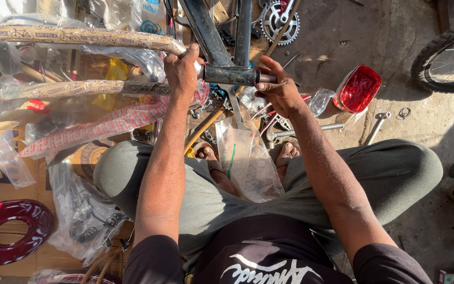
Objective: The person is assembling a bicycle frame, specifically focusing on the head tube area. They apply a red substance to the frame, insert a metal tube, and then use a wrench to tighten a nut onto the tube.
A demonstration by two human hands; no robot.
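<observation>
The bottom-bracket shell (230,74) of the dark bicycle frame (206,29) is clamped above the knees: left hand (181,71) wrapped on its left end, right hand (279,87) pinching the axle stub (267,78). If grip is lost, the stub could be dropped among the loose bolts (377,126), judging by the clutter.

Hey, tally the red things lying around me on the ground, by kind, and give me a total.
Red reflector: 1
Dark red chain guard: 1
Red-patterned wrapped tube: 1
Total: 3
Both hands, left and right, are on the dark frame tube, which is not counted.
</observation>
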